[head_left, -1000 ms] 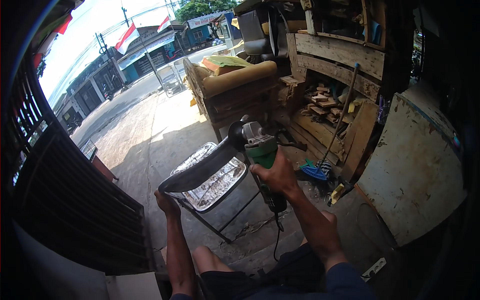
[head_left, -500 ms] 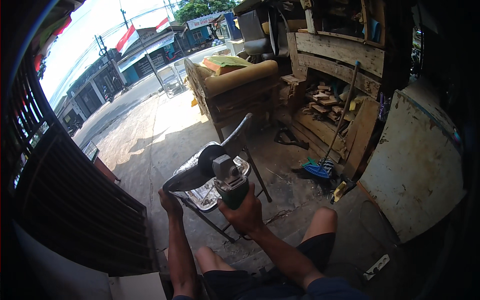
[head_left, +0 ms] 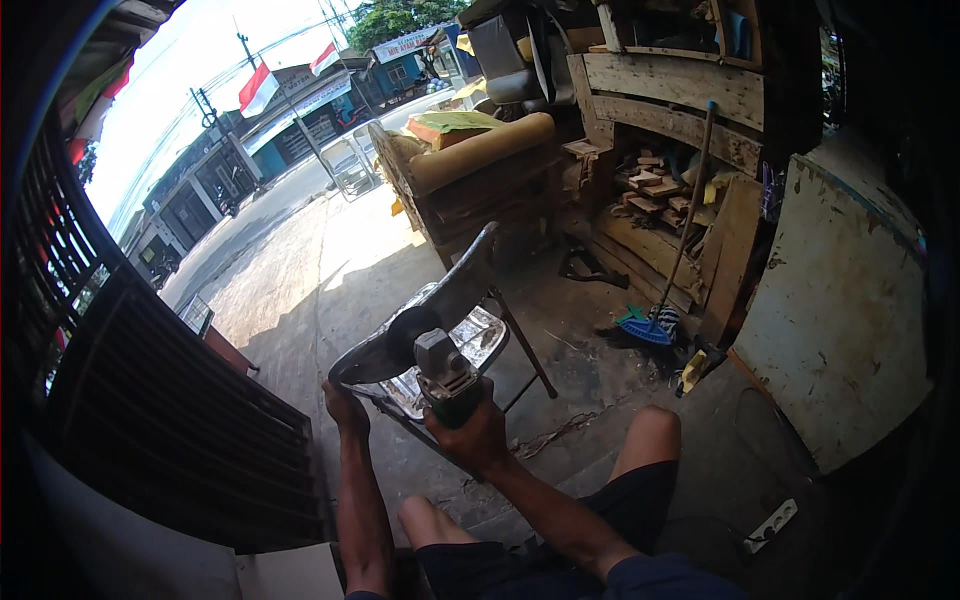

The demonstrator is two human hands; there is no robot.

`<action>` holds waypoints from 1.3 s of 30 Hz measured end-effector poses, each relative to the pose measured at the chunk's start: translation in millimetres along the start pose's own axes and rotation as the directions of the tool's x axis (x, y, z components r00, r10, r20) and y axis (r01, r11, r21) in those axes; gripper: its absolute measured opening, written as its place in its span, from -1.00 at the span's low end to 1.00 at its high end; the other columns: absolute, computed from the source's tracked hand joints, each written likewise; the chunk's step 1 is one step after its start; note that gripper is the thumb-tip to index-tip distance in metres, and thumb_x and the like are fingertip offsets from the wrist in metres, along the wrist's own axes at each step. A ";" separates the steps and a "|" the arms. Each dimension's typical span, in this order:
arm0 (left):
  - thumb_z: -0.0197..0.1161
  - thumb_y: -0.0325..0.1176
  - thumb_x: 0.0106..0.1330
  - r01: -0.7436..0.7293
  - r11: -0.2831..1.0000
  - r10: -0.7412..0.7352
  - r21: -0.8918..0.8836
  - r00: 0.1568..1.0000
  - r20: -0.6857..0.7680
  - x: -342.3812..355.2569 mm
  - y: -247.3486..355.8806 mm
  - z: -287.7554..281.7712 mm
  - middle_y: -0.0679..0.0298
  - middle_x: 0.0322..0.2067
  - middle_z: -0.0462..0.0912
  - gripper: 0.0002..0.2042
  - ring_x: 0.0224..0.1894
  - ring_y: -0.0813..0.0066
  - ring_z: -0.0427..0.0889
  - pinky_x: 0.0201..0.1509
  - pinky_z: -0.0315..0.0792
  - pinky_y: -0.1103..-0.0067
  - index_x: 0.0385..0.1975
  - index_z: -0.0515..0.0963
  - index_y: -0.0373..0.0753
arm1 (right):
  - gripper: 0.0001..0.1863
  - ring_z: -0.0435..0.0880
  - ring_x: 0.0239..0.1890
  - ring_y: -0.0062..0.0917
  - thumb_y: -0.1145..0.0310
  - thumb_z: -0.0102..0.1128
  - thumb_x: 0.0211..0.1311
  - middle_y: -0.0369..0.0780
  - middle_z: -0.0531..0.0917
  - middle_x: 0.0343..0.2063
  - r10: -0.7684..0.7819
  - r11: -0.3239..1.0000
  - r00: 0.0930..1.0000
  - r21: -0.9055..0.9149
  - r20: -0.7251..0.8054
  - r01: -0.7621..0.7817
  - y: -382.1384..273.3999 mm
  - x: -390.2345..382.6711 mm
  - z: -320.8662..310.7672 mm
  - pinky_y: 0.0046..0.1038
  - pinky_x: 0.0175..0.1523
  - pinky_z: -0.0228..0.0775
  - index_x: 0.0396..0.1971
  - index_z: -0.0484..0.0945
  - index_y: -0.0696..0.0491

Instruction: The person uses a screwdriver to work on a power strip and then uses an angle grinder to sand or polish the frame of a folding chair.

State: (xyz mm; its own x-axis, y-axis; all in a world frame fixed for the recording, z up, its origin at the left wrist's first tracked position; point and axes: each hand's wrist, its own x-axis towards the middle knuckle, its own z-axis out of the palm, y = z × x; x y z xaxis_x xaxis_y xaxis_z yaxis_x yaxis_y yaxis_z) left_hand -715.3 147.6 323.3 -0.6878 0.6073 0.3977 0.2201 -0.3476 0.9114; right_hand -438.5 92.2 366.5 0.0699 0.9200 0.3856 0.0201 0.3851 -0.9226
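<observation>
My right hand [head_left: 478, 435] grips a green angle grinder [head_left: 445, 375] whose disc [head_left: 408, 330] rests against the curved metal back of a folding chair [head_left: 470, 275]. My left hand [head_left: 345, 405] holds the chair's near left end. The chair's shiny metal seat [head_left: 478, 338] lies just behind the grinder, with thin legs reaching the concrete floor. My knees show below the hands.
A worn yellow sofa [head_left: 470, 165] stands ahead. Wooden shelves with scrap blocks [head_left: 650, 180] and a blue broom [head_left: 650, 320] are at the right. A pale worn panel [head_left: 840, 300] leans far right. A dark slatted grille [head_left: 150, 420] runs along my left. A power strip [head_left: 770, 525] lies on the floor.
The grinder has come down and left, from the chair back's right end to its lower left part. My left hand stays on the chair's end.
</observation>
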 end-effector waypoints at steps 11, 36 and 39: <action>-0.05 -0.03 0.53 0.087 0.983 -0.098 -0.160 0.993 -0.064 5.9 -0.4 6.7 0.35 -0.25 0.51 -0.63 -0.19 0.53 0.41 -0.02 0.28 0.46 -0.21 0.55 -0.22 | -0.22 0.72 -0.12 -0.31 0.16 0.53 -0.03 -0.03 0.67 -0.14 0.079 0.982 0.994 0.178 -0.081 -0.063 20.4 12.3 -2.1 -0.30 0.01 0.55 0.12 0.33 0.21; 0.15 -0.34 0.30 0.784 0.592 -0.805 -0.186 0.589 -0.076 -9.8 160.7 58.0 0.22 -0.04 0.50 -0.57 0.06 0.29 0.51 0.25 0.23 0.04 0.18 0.31 -0.11 | -0.23 0.71 -0.11 0.07 0.13 0.49 -0.02 0.14 0.69 -0.20 0.281 0.873 0.947 -0.451 0.153 -0.186 -83.2 172.5 -132.6 -0.07 -0.04 0.55 0.10 0.29 0.19; 0.02 -0.53 0.29 0.691 0.600 -0.800 -0.403 0.495 -0.340 6.9 172.1 79.9 0.08 -0.03 0.46 -0.48 -0.05 0.22 0.56 0.07 0.46 0.17 0.28 0.20 -0.18 | -0.22 0.69 -0.16 0.14 0.10 0.47 -0.01 0.14 0.69 -0.26 0.435 0.733 0.826 -0.673 0.359 -0.093 -145.6 197.0 -115.3 -0.01 -0.08 0.53 0.09 0.27 0.20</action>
State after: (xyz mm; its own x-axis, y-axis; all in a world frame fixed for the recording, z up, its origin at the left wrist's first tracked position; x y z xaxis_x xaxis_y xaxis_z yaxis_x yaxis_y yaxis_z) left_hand -626.9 149.0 491.4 -0.7516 0.3362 -0.5675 -0.6224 -0.0763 0.7790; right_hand -312.7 209.0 575.9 -0.2914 0.9533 -0.0795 0.6799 0.1480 -0.7182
